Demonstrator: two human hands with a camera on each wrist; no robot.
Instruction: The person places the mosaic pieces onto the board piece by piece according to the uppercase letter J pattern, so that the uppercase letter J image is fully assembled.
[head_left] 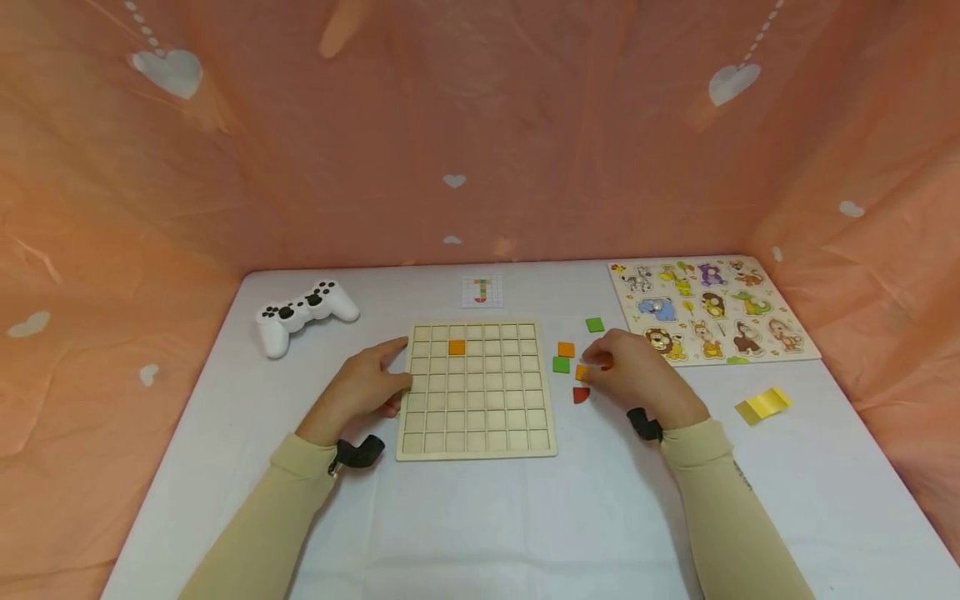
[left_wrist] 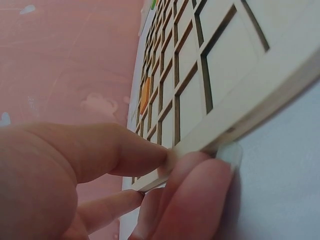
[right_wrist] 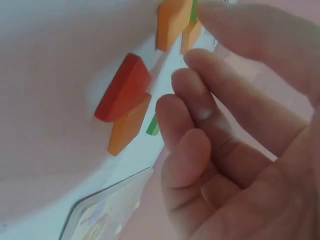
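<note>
My left hand point(head_left: 358, 385) grips the left edge of a wooden grid board point(head_left: 476, 446). In the left wrist view the thumb lies against the board's frame point(left_wrist: 215, 132), with fingertips at its outer lower edge. One orange square tile point(head_left: 457, 347) sits in an upper cell. Right of the board, my right hand point(head_left: 637, 375) hovers over loose tiles, fingers loosely bent and thumb apart from them. Nearest the thumb is an orange tile point(head_left: 581, 373). Around it lie a green tile point(head_left: 561, 365), another orange tile point(head_left: 566, 350) and a red rounded piece point(head_left: 581, 395).
A pattern card point(head_left: 482, 292) lies behind the board. At back left is a white game controller point(head_left: 306, 313). An animal puzzle board point(head_left: 712, 310) lies at back right, with a folded yellow piece point(head_left: 763, 405) in front. Another green tile point(head_left: 595, 325) lies beyond the right hand.
</note>
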